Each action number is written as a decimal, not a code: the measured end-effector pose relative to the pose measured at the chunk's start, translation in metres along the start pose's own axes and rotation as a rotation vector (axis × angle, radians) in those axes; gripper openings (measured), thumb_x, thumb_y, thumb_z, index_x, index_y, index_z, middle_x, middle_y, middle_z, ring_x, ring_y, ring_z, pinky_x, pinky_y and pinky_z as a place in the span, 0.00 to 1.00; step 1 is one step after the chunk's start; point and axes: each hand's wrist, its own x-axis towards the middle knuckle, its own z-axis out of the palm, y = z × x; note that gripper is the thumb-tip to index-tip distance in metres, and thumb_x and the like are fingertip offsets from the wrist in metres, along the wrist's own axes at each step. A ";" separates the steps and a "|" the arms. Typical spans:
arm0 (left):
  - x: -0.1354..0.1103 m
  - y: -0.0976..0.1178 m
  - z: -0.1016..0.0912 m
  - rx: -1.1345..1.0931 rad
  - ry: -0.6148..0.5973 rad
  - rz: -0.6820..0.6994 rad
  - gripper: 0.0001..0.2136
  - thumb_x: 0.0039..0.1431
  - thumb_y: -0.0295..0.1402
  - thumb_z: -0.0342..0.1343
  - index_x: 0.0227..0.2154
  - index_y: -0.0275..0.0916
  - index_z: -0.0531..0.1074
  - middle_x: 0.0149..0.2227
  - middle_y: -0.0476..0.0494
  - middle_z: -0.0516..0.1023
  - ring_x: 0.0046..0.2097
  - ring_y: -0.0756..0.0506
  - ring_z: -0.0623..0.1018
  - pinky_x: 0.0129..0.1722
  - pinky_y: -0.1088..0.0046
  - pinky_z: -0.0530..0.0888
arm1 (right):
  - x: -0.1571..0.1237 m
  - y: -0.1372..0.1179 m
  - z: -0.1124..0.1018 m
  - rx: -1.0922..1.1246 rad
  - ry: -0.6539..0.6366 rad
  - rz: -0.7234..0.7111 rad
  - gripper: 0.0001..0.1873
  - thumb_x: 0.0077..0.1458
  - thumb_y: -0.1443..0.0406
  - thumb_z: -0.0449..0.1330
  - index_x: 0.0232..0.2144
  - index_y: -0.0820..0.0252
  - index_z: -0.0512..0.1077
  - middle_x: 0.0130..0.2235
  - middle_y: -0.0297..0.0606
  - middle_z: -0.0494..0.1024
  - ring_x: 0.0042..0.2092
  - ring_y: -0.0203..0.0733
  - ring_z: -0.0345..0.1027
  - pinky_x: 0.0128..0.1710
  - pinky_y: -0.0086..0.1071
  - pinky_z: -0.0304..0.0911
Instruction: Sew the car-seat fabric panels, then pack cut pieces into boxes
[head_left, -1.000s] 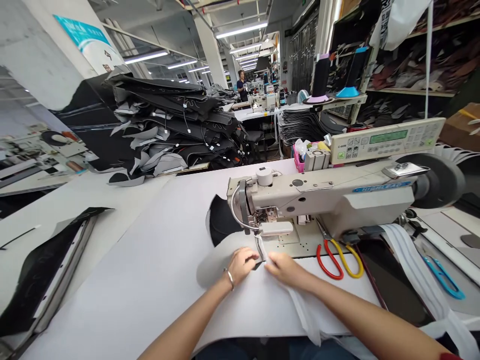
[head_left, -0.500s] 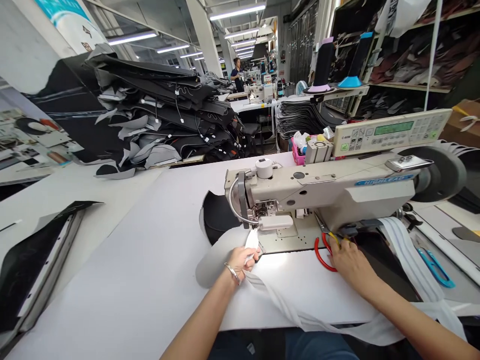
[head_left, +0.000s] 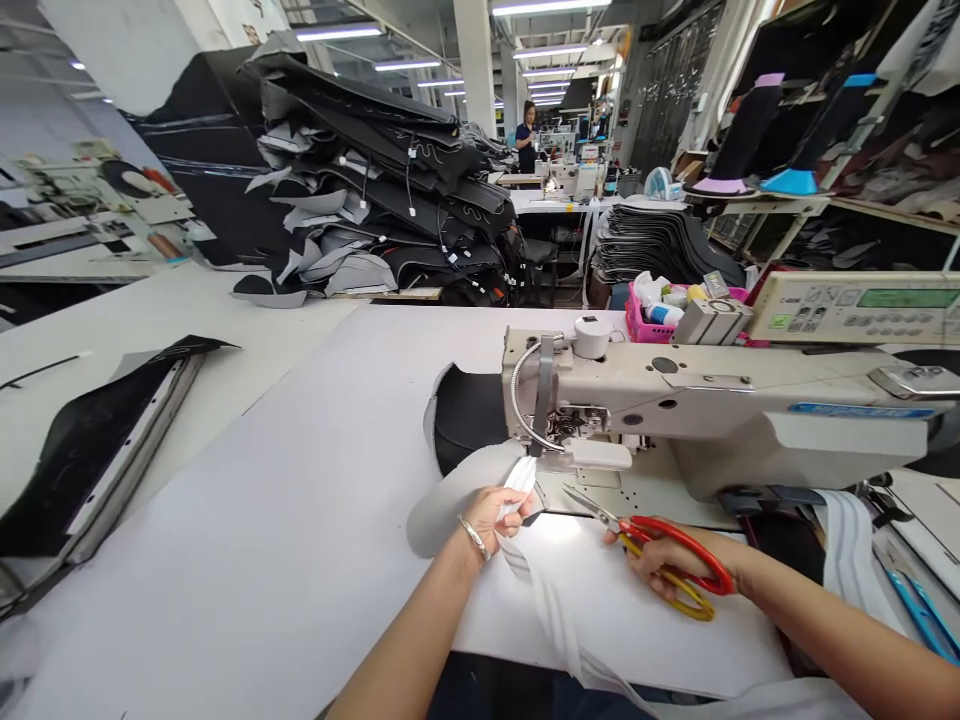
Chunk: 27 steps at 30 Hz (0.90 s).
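White striped tape runs from below the needle area of the sewing machine, through the left grip, then down across the white counter and over its front edge. The left grip pinches the tape between thumb and fingers, close to the machine. Just beside that hand, a grey piece lies on the counter, overlapping a black piece that reaches toward the machine head.

The right grip is closed around the red and yellow handles of the scissors. Their blades point toward the needle area, near the tape but apart from it; whether they are parted is hard to tell.

Behind the machine, a pink basket holds crumpled white plastic, a white-and-blue object and something yellow, too small to name. A metal block stands in front of the basket, hiding part of it. At the far right, a shelf bears loose pieces, blurred at the edge. Another stretch of striped tape lies at the right, near a blue-handled tool.
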 end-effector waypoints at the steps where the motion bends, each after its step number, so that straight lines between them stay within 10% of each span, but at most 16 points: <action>1: 0.000 0.000 -0.001 -0.011 -0.003 -0.004 0.04 0.43 0.25 0.50 0.23 0.28 0.67 0.17 0.49 0.65 0.14 0.61 0.54 0.12 0.85 0.45 | 0.007 -0.010 0.002 -0.009 -0.070 0.054 0.29 0.35 0.70 0.49 0.46 0.61 0.56 0.20 0.28 0.64 0.18 0.30 0.56 0.18 0.23 0.50; 11: 0.000 0.003 -0.004 -0.097 -0.050 0.003 0.05 0.44 0.26 0.48 0.22 0.29 0.66 0.16 0.52 0.63 0.13 0.61 0.53 0.12 0.84 0.43 | 0.061 -0.061 0.012 -0.446 -0.190 -0.022 0.24 0.35 0.73 0.46 0.40 0.61 0.60 0.17 0.27 0.60 0.15 0.30 0.52 0.15 0.24 0.48; 20: -0.017 -0.004 0.000 -0.006 -0.152 0.117 0.07 0.40 0.27 0.51 0.20 0.27 0.71 0.15 0.44 0.70 0.15 0.56 0.63 0.14 0.81 0.54 | 0.060 -0.030 0.016 -0.815 0.167 -0.266 0.11 0.40 0.72 0.48 0.30 0.59 0.63 0.23 0.30 0.63 0.24 0.32 0.54 0.23 0.26 0.50; 24: -0.035 -0.017 0.034 0.230 -0.367 0.250 0.07 0.40 0.29 0.58 0.24 0.32 0.75 0.31 0.42 0.75 0.33 0.51 0.71 0.34 0.77 0.66 | 0.026 0.000 0.005 -0.882 0.436 -0.241 0.10 0.48 0.65 0.46 0.35 0.57 0.62 0.25 0.33 0.68 0.25 0.37 0.58 0.26 0.28 0.52; 27: -0.021 -0.032 0.068 0.334 -0.240 0.205 0.06 0.39 0.31 0.59 0.24 0.35 0.75 0.26 0.46 0.74 0.29 0.51 0.70 0.32 0.76 0.66 | 0.003 0.024 0.009 -0.890 0.769 -0.232 0.19 0.51 0.60 0.45 0.47 0.56 0.55 0.35 0.41 0.70 0.32 0.45 0.64 0.32 0.34 0.56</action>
